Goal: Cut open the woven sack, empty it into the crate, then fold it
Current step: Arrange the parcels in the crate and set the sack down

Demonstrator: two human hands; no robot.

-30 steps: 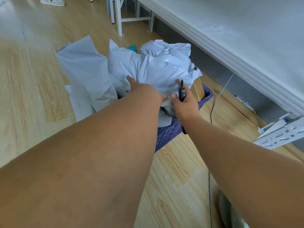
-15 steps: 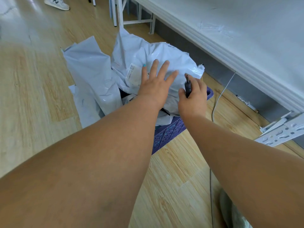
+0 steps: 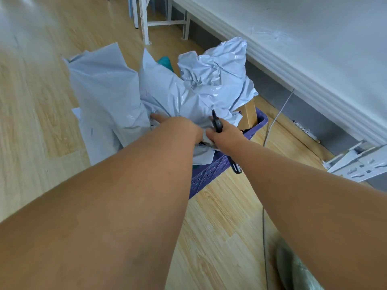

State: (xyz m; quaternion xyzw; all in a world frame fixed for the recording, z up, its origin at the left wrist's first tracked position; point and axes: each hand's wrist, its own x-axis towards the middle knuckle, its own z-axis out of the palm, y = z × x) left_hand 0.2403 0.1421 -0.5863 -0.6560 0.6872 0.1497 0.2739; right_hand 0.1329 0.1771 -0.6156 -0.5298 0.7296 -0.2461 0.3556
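A purple perforated crate [image 3: 211, 174] stands on the wooden floor, heaped with crumpled grey plastic mailer bags [image 3: 201, 88]. A flat grey bag [image 3: 104, 97] hangs over its left side onto the floor. My left hand [image 3: 178, 126] digs into the bags at the crate's near edge, its fingers partly buried. My right hand [image 3: 226, 133] grips a black cutter [image 3: 216, 124], blade pointing up, right beside the left hand. A cardboard box [image 3: 249, 114] pokes out at the crate's right end. The woven sack shows only as a grey-green edge [image 3: 293, 268] at the bottom right.
A white table [image 3: 314, 38] runs along the right, with a grey wall strip below it. White chair legs [image 3: 144, 19] stand at the back. A cable [image 3: 272, 126] trails over the floor right of the crate. A white metal bracket [image 3: 356, 164] lies at the far right.
My left hand went from lying flat on top of the bags to reaching down among them. The bags sprang back up, crumpled. My right hand stayed beside it with the cutter.
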